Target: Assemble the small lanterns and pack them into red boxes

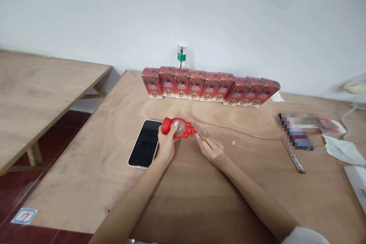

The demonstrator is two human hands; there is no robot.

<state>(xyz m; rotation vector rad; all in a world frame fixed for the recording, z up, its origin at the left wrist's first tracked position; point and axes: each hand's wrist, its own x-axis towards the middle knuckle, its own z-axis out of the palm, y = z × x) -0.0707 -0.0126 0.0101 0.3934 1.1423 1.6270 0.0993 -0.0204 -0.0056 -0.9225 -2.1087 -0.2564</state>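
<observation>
A small red lantern (187, 129) with a clear globe lies on its side above the table, its base to the left and its pointed top to the right. My left hand (168, 141) is wrapped round the base and globe. At the tip of the top, my right hand (211, 148) has thumb and finger pinched together; a thin pale loop, perhaps wire or thread, shows beside the fingers. What exactly the pinch holds is too small to make out. Just left of my left hand lies a phone (144, 143) with a dark screen.
A row of several red printed boxes (197, 85) stands at the back, with a clear bottle (182, 55) behind it. On the right are a cutter knife (296, 161), white paper (343, 149) and a cable (347, 118). Another wooden table (48, 91) is at left, across a gap.
</observation>
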